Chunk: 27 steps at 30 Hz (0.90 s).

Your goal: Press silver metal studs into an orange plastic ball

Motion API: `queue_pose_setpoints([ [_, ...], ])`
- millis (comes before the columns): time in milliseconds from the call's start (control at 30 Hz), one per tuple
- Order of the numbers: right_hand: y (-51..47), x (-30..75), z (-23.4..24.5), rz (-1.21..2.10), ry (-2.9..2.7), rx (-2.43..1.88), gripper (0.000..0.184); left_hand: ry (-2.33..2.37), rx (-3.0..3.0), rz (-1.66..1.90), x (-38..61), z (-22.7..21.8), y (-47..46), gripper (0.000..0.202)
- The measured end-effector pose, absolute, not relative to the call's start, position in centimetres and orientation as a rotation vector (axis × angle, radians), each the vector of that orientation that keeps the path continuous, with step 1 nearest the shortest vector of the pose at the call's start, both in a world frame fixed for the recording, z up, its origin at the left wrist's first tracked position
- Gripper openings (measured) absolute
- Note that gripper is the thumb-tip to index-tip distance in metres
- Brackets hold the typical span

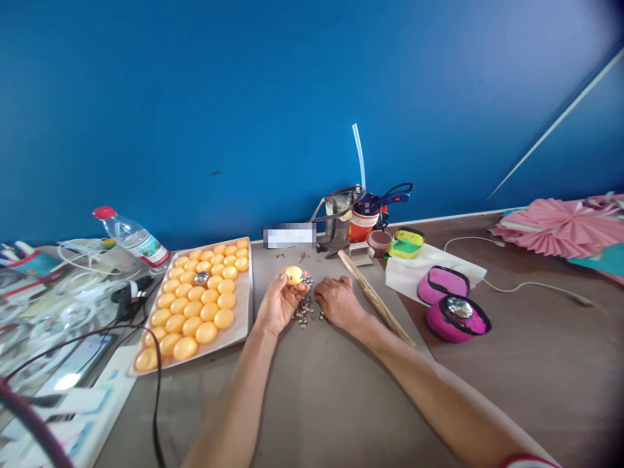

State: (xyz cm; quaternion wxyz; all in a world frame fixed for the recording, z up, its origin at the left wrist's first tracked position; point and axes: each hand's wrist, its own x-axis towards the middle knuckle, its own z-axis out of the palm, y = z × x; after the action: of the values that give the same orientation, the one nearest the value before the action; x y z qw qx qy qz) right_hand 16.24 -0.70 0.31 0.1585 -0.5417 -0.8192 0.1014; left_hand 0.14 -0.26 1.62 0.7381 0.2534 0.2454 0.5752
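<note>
An orange ping-pong ball (294, 275) is gripped in the fingers of my left hand (280, 302), raised a little above the table. Small shiny pieces show at the ball's right side; whether they are fixed to it I cannot tell. Below and between the hands lies a loose pile of small shiny metallic pieces (303, 313). My right hand (340, 300) rests on the table just right of that pile, back of the hand up. Its fingers are curled together, and their tips are partly hidden, so anything pinched there cannot be made out.
Left stands a white tray (238, 335) of orange balls, one silver-studded ball (201, 278) among them. Beyond it are a bottle (139, 240) and tangled cables. Thin sticks (375, 296), a red cup (363, 226) and pink bands (458, 318) lie to the right. A blue wall closes the back.
</note>
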Motion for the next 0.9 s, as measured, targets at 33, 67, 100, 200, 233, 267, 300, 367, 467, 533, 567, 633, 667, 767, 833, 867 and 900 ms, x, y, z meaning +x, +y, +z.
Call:
queue_pose_setpoints([
  [33,-0.7,16.3,0.5,0.275,-2.337,-1.544,0.021,0.542,0.558,1.263,0.1,1.6,-0.3,0.02],
  [67,-0.8,16.3,0.6,0.26,-2.337,-1.542,0.022,0.546,0.559,1.263,0.1,1.6,-0.3,0.02],
  [100,-0.9,16.3,0.8,0.248,-2.346,-1.542,0.023,0.552,0.558,1.263,0.1,1.6,-0.2,0.02],
  [200,-1.0,16.3,1.2,0.242,-2.41,-1.541,0.021,0.563,0.559,1.265,0.2,1.6,-0.2,0.02],
  [233,-1.1,16.3,1.2,0.249,-2.426,-1.536,0.02,0.562,0.561,1.267,0.2,1.6,-0.2,0.02],
  [267,-1.0,16.3,1.1,0.262,-2.434,-1.527,0.018,0.56,0.563,1.267,0.2,1.6,-0.2,0.02],
  [300,-1.0,16.3,1.0,0.279,-2.435,-1.519,0.017,0.557,0.563,1.266,0.2,1.6,-0.2,0.02],
  [367,-0.9,16.3,0.6,0.31,-2.425,-1.502,0.016,0.55,0.558,1.264,0.2,1.5,-0.3,0.02],
  [467,-0.8,16.3,0.1,0.329,-2.396,-1.471,0.017,0.547,0.558,1.263,0.2,1.5,-0.2,0.022],
  [533,-0.7,16.3,-0.2,0.334,-2.367,-1.444,0.017,0.547,0.56,1.262,0.2,1.5,-0.2,0.022],
  [567,-0.7,16.2,-0.3,0.341,-2.351,-1.428,0.017,0.546,0.561,1.261,0.2,1.5,-0.2,0.022],
  [633,-0.6,16.2,-0.3,0.356,-2.326,-1.393,0.019,0.544,0.561,1.263,0.2,1.5,-0.2,0.022],
  [667,-0.6,16.1,-0.3,0.359,-2.314,-1.376,0.019,0.545,0.562,1.265,0.2,1.4,-0.2,0.022],
  [767,-0.6,16.1,-0.1,0.358,-2.247,-1.324,0.021,0.551,0.568,1.271,0.2,1.4,-0.2,0.022],
  [833,-0.6,16.1,0.1,0.361,-2.158,-1.295,0.021,0.553,0.568,1.267,0.2,1.5,-0.2,0.022],
  [867,-0.6,16.1,0.2,0.376,-2.106,-1.285,0.02,0.554,0.564,1.264,0.2,1.5,-0.2,0.022],
  [900,-0.6,16.1,0.4,0.404,-2.048,-1.277,0.019,0.557,0.56,1.261,0.2,1.5,-0.2,0.023],
])
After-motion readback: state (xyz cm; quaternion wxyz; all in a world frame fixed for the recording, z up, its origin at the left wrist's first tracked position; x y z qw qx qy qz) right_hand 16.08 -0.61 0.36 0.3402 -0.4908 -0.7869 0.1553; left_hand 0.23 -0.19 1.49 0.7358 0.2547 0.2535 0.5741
